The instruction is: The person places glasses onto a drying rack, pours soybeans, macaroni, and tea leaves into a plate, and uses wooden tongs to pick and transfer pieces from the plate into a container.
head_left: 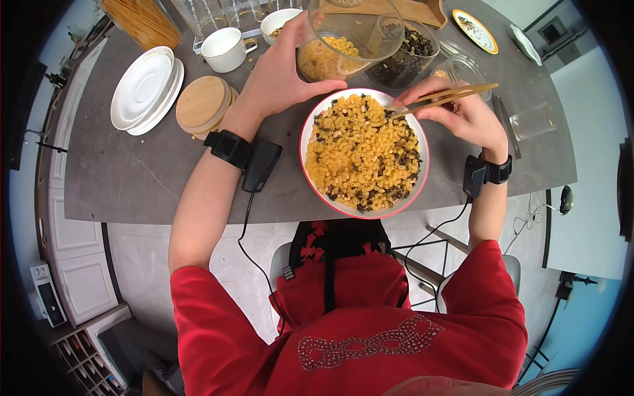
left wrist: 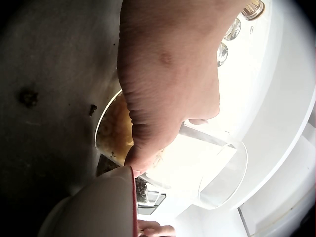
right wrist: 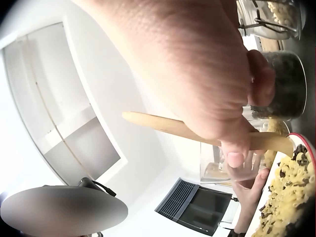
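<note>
A white bowl with a red rim stands near the table's front edge, filled with yellow elbow macaroni and small dark dried pieces. My left hand grips a glass jar from its left side, the thumb stretched along it at the bowl's far rim. Macaroni lies in the bottom of that jar. On the bowl's right, my right hand holds wooden tongs between thumb and fingers. Their tips reach over the rim at the macaroni's edge.
Behind the bowl stands a glass container of dark pieces. Stacked white plates, wooden coasters and a white cup sit left. At right are an open clip-top jar, a clear glass and a yellow-rimmed plate.
</note>
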Motion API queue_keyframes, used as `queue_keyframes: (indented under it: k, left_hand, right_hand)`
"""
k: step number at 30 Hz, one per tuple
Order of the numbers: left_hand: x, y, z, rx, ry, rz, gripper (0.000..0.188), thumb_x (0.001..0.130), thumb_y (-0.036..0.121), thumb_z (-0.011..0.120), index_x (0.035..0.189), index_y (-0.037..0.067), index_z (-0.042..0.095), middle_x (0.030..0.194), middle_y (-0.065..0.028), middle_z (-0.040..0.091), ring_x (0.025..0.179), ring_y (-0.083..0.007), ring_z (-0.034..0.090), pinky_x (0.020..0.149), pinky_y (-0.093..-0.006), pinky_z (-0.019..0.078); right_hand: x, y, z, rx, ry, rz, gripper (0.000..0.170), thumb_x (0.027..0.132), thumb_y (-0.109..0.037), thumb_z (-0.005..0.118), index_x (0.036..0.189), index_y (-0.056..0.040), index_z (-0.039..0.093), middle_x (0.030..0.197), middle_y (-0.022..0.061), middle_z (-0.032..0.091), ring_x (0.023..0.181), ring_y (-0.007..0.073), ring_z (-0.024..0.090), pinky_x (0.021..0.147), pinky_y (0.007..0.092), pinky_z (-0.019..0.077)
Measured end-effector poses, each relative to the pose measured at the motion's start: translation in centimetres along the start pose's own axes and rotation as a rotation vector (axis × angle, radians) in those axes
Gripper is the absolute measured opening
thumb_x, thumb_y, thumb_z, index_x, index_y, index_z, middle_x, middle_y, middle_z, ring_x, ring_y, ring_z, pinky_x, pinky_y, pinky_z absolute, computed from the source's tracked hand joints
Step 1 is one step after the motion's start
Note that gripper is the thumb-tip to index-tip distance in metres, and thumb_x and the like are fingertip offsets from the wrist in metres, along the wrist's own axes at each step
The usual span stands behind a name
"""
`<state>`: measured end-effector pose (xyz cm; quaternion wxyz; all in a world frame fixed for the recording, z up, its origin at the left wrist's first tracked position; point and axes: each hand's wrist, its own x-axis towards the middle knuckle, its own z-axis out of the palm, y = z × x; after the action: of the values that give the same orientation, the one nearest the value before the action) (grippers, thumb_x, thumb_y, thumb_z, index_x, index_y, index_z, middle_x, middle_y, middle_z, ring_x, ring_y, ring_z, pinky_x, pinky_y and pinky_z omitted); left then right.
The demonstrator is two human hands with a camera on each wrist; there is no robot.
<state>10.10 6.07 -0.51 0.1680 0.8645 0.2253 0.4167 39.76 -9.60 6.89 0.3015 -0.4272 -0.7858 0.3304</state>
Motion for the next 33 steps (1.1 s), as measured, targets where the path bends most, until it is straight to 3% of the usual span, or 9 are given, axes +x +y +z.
queue_keyframes:
  k: [2,4,13,16,18,21,23,27,33]
  left_hand:
    - [-0.1,0.2,-0.1,0.001,0.002,0.007,0.119,0.069,0.053,0.095,0.154,-0.001,0.033,0.142,-0.0277,0.058,0.131,-0.0409,0.060,0.109,-0.0451,0.0507]
    - [-0.1,0.5,-0.1,-0.035,-0.005,-0.034,0.103,0.073,0.037,0.097,0.151,0.003,0.038,0.146,-0.0148,0.057,0.132,-0.0275,0.060,0.111,-0.0408,0.0486]
    - [0.0,0.7,-0.2,-0.041,-0.012,-0.027,0.103,0.074,0.036,0.097,0.151,0.003,0.037,0.147,-0.0154,0.056,0.133,-0.0268,0.059,0.110,-0.0398,0.0494]
    - [0.0,0.0,0.0,-0.011,0.001,0.000,0.117,0.069,0.052,0.096,0.154,0.001,0.033,0.141,-0.0256,0.059,0.131,-0.0400,0.060,0.108,-0.0452,0.0512]
    - [0.1,-0.2,0.0,-0.013,0.008,0.011,0.118,0.069,0.053,0.096,0.154,0.001,0.033,0.141,-0.0258,0.059,0.131,-0.0402,0.060,0.108,-0.0453,0.0512]
    - [0.0,-0.2,0.1,-0.020,0.003,0.008,0.118,0.069,0.054,0.095,0.154,0.000,0.033,0.142,-0.0260,0.058,0.132,-0.0406,0.059,0.108,-0.0456,0.0511]
    - [0.0,-0.1,0.0,-0.013,0.000,-0.015,0.118,0.069,0.054,0.095,0.154,0.000,0.033,0.142,-0.0261,0.058,0.132,-0.0408,0.059,0.108,-0.0457,0.0511]
    - [-0.1,0.1,-0.1,0.010,0.008,0.009,0.118,0.069,0.054,0.095,0.154,0.001,0.033,0.142,-0.0264,0.058,0.131,-0.0412,0.060,0.108,-0.0463,0.0513]
    - [0.0,0.3,-0.3,0.006,-0.014,-0.030,0.118,0.069,0.055,0.095,0.154,0.001,0.033,0.143,-0.0272,0.057,0.132,-0.0413,0.059,0.109,-0.0468,0.0507]
  right_hand:
    - [0.0,-0.3,0.1,0.022,-0.076,0.060,0.024,0.099,-0.013,0.071,0.118,0.0013,0.069,0.120,0.0145,0.074,0.115,0.0247,0.071,0.099,0.0361,0.0561]
    - [0.0,-0.3,0.2,0.022,-0.079,0.057,0.024,0.099,-0.013,0.071,0.118,0.0014,0.069,0.120,0.0142,0.075,0.115,0.0246,0.071,0.098,0.0356,0.0564]
    - [0.3,0.0,0.6,-0.136,-0.032,-0.031,0.021,0.098,-0.015,0.071,0.113,0.0004,0.073,0.108,0.0075,0.075,0.094,0.0171,0.071,0.082,0.0300,0.0558]
    - [0.0,-0.5,0.4,-0.196,-0.007,0.041,0.021,0.097,-0.015,0.073,0.112,0.0004,0.073,0.107,0.0081,0.076,0.094,0.0173,0.071,0.082,0.0303,0.0561]
    - [0.2,-0.4,0.6,-0.211,0.003,0.076,0.021,0.096,-0.014,0.073,0.112,0.0003,0.073,0.107,0.0086,0.076,0.095,0.0175,0.072,0.084,0.0305,0.0565]
    - [0.2,0.1,0.6,-0.076,0.197,-0.090,0.021,0.096,-0.010,0.074,0.114,-0.0002,0.074,0.109,0.0095,0.077,0.099,0.0184,0.073,0.088,0.0311,0.0570]
    - [0.5,0.3,0.4,-0.012,0.498,-0.291,0.022,0.096,-0.006,0.073,0.118,-0.0011,0.073,0.116,0.0101,0.077,0.103,0.0180,0.073,0.090,0.0318,0.0571]
    - [0.9,-0.4,-0.2,-0.315,0.724,-0.233,0.022,0.098,-0.002,0.069,0.120,0.0012,0.072,0.123,0.0138,0.076,0.109,0.0198,0.073,0.095,0.0325,0.0563]
    - [-0.3,-0.2,-0.5,0.033,0.389,-0.188,0.022,0.098,-0.006,0.071,0.119,-0.0008,0.073,0.120,0.0129,0.076,0.107,0.0203,0.073,0.093,0.0334,0.0570]
